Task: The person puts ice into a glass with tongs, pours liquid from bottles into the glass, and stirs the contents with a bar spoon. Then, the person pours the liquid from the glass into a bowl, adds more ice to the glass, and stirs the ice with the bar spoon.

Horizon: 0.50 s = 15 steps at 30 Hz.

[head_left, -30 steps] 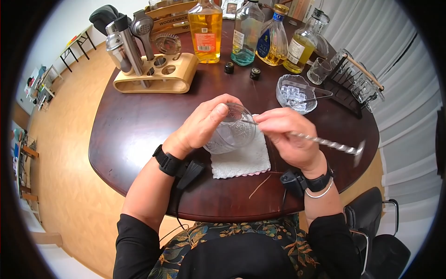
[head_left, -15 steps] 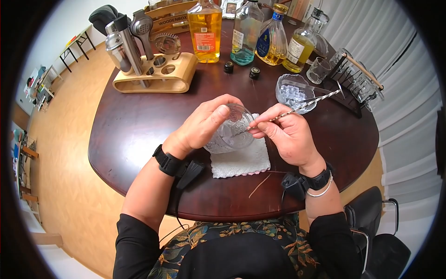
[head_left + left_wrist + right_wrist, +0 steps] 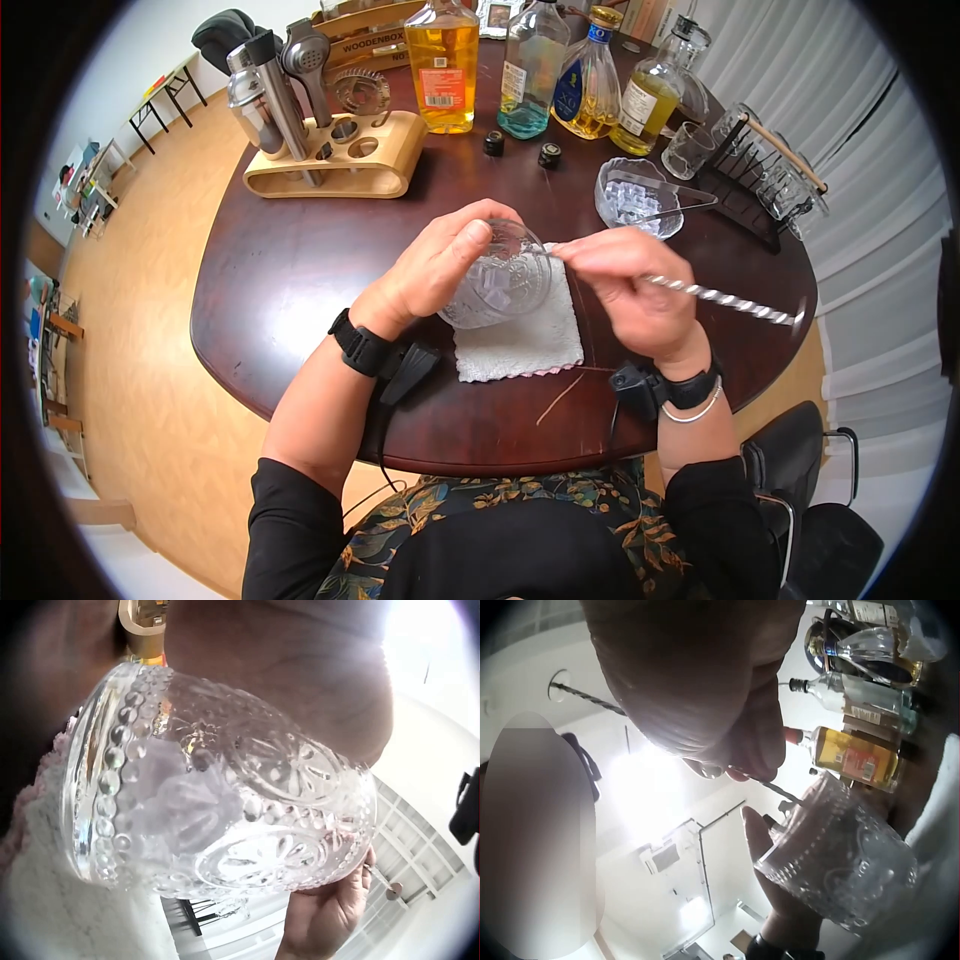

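In the head view my left hand (image 3: 425, 270) grips a clear embossed glass (image 3: 515, 300), tilted with its mouth toward my right hand. Pieces of ice show inside, and the left wrist view has the glass's beaded, flower-patterned wall (image 3: 217, 795) up close. A white cloth (image 3: 530, 352) lies beneath the glass. My right hand (image 3: 640, 290) pinches a twisted metal bar spoon (image 3: 725, 297). Its lower end goes into the glass, and its disc-tipped end points right. The right wrist view shows the thin shaft (image 3: 784, 791) passing over the rim.
A glass bowl of ice (image 3: 640, 200) with tongs across it stands right of centre. Behind are several bottles (image 3: 525, 85), two black caps (image 3: 549, 156) and a wooden stand (image 3: 270, 180) of bar tools. A rack of glasses (image 3: 770, 180) is at the right.
The bar spoon's outer end swung up and away over the ice bowl, then back down to the right. My right hand turned with it; the left hand and glass stayed put.
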Motion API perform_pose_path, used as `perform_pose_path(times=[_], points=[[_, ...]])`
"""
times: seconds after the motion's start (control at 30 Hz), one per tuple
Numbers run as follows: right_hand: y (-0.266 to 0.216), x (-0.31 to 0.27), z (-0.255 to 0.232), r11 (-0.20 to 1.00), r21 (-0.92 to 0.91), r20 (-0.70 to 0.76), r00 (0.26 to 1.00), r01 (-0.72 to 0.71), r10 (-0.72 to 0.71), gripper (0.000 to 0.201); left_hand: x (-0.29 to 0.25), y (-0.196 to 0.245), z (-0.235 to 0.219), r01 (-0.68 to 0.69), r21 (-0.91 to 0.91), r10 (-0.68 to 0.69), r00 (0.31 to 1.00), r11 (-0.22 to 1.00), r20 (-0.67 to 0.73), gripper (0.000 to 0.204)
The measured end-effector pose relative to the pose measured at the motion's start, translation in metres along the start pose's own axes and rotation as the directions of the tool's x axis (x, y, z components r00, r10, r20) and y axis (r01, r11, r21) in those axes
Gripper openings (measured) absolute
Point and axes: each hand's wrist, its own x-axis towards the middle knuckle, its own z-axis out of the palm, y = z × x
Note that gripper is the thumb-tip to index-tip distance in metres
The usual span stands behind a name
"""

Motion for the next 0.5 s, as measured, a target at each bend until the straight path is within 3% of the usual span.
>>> perform_pose_path(times=[0.07,0.2,0.3,0.43,0.5], points=[[0.002,0.0,0.006,0.997,-0.054,0.107,0.993,0.058,-0.052,0.021,0.0,0.0,0.001,0.006,-0.009,-0.006,1.0,1.0,-0.003,0.057],[0.004,-0.002,0.018,1.0,-0.011,0.099,0.995,-0.024,0.025,0.018,0.001,0.004,-0.001,0.031,0.047,-0.032,0.999,0.998,0.02,0.067],[0.006,-0.007,0.018,0.952,0.17,0.057,0.967,-0.254,0.247,0.014,0.001,0.007,-0.002,0.029,0.09,-0.034,0.998,0.996,0.052,0.072],[0.002,-0.005,0.023,0.863,0.332,0.007,0.916,-0.381,0.402,0.008,0.001,0.007,-0.003,0.034,0.085,-0.039,0.997,0.996,0.063,0.072],[0.002,-0.003,0.023,0.869,0.292,0.018,0.911,-0.399,0.412,0.006,0.0,0.003,-0.003,0.055,0.043,-0.057,0.998,0.998,0.041,0.071]])
